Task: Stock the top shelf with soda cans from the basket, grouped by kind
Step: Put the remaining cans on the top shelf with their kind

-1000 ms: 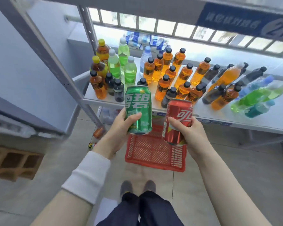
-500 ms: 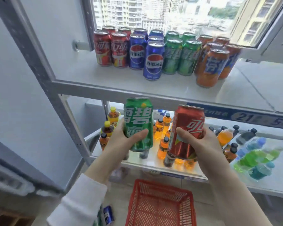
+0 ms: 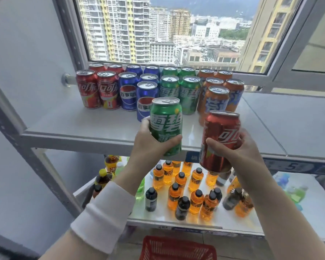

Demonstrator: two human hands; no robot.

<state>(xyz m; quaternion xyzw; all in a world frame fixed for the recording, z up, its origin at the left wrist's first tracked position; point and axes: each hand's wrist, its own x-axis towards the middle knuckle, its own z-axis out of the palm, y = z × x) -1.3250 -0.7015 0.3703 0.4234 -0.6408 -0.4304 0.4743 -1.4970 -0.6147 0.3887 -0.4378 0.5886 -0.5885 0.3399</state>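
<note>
Window (image 3: pixel 167 34) with high-rise blocks outside is filling the upper centre of the frame. Grey rack is spanning the middle: I'm looking at its top shelf (image 3: pixel 73 121) straight ahead, with a lower shelf (image 3: pixel 293 212) sitting underneath, lower centre.

Top shelf is carrying upright cans in colour blocks, left to right: red cans (image 3: pixel 98 89), blue cans (image 3: pixel 128 91), green cans (image 3: pixel 189 94), orange cans (image 3: pixel 216 98), with neighbouring blocks packing tight together. Lower shelf is holding orange and dark bottles (image 3: pixel 195 196), mostly upright. Red basket (image 3: pixel 176 248) is showing only its rim at the bottom edge, centre.

Left hand (image 3: pixel 148 145), white sleeve (image 3: pixel 101 216) on the forearm, is wrapping fingers and thumb round a green can (image 3: pixel 166 124). I'm seeing it upright, overlapping the shelf's front lip, in front of the blue and green blocks.

Right hand (image 3: pixel 238 151) is gripping a red can (image 3: pixel 219 139) round its middle. That one is sitting slightly tilted, centre right of the frame, in front of the orange block and crossing the shelf lip.
</note>
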